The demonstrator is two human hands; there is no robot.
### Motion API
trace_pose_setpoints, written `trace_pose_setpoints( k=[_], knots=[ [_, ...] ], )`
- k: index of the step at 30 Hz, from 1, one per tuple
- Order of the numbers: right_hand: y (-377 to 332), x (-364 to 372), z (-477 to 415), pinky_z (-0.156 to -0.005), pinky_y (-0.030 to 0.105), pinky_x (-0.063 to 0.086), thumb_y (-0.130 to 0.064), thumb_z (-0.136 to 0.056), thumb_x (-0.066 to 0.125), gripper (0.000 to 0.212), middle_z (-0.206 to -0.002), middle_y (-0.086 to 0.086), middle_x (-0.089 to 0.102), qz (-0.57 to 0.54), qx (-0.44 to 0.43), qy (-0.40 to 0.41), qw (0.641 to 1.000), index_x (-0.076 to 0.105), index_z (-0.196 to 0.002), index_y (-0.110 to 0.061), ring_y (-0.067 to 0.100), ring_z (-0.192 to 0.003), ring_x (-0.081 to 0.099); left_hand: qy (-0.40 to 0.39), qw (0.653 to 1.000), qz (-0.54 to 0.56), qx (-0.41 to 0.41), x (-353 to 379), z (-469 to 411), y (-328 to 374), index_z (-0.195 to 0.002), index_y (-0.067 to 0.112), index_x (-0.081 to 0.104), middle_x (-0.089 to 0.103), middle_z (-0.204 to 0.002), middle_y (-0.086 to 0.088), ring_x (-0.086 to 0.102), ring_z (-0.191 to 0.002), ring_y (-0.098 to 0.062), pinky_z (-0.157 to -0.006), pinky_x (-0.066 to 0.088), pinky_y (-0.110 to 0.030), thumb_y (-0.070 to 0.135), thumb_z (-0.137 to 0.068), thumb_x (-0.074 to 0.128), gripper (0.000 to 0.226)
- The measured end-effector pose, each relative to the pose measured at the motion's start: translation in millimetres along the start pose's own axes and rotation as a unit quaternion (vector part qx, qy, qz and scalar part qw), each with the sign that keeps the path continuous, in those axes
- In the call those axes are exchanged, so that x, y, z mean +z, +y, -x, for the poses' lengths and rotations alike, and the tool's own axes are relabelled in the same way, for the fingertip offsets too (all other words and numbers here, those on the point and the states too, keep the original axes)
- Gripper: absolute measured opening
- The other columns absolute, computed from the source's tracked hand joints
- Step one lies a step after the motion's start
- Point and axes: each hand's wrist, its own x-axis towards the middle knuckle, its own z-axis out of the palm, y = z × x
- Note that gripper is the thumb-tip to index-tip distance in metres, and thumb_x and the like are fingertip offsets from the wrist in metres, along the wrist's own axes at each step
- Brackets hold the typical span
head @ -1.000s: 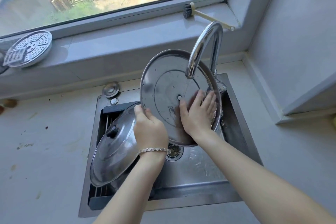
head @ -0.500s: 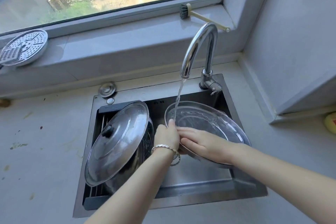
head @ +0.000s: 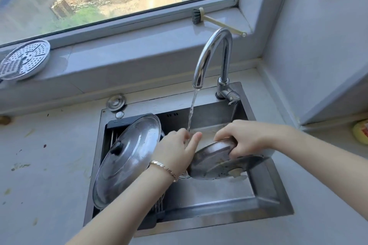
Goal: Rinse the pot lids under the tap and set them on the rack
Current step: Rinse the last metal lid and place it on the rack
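Both hands hold a steel pot lid (head: 217, 162) tilted over the sink (head: 264, 203), its outer face turned toward me. My left hand (head: 177, 150) grips its left rim, and my right hand (head: 242, 138) grips its upper right rim. Water runs from the chrome tap (head: 211, 57) and lands between my hands at the lid's top edge. A second, larger steel lid (head: 127, 161) with a black knob leans on the rack (head: 113, 135) in the left part of the sink.
A perforated steamer plate (head: 23, 59) and a dish brush (head: 217, 21) lie on the window sill. A sink plug (head: 116, 102) rests on the counter behind the sink. A yellow object (head: 361, 131) sits at the right edge. A wall stands close on the right.
The lid went from upright, to lying dish-up under the stream, to turned over with its outer face toward me. My right hand moved from its inside to its upper rim. Water now runs.
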Motion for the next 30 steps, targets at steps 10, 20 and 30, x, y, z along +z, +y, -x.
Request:
trace_pose_setpoints(
  k=[10,20,30],
  knots=[
    [-2.6,-21.3,-49.7,-0.109,0.028,0.031,-0.024,-0.078,0.072,0.048,-0.123,-0.012,0.048,-0.201,-0.017,0.284,0.937,0.057,-0.124,-0.028,0.001,-0.116,0.041,0.13,0.889,0.427,-0.104,1.7,-1.3,5.6,-0.05,0.016,0.029,0.028,-0.05,0.0,0.028,-0.048,-0.013,-0.05,0.022,-0.027,0.039,-0.092,0.042,0.05],
    [-83.5,57.5,-76.4,-0.115,0.024,-0.008,-0.052,-0.088,0.009,0.071,-0.158,-0.003,0.008,-0.152,-0.048,0.33,0.93,0.018,-0.149,-0.017,0.008,-0.145,-0.001,0.108,0.79,0.553,-0.241,13.1,-23.6,-16.2,-0.087,0.027,0.059,0.067,-0.087,0.009,0.066,-0.097,-0.018,-0.087,0.052,-0.035,0.053,-0.094,0.03,0.039],
    [-74.0,20.0,-104.3,-0.118,0.038,0.003,-0.038,-0.095,0.019,0.059,-0.156,0.01,0.017,-0.181,0.116,0.339,0.916,0.025,-0.146,-0.009,0.02,-0.145,0.009,0.204,0.791,0.508,-0.274,-5.6,-5.4,13.3,-0.052,0.008,0.041,0.044,-0.053,-0.004,0.04,-0.051,-0.02,-0.053,0.036,-0.027,0.041,-0.095,0.039,0.055]
  ],
)
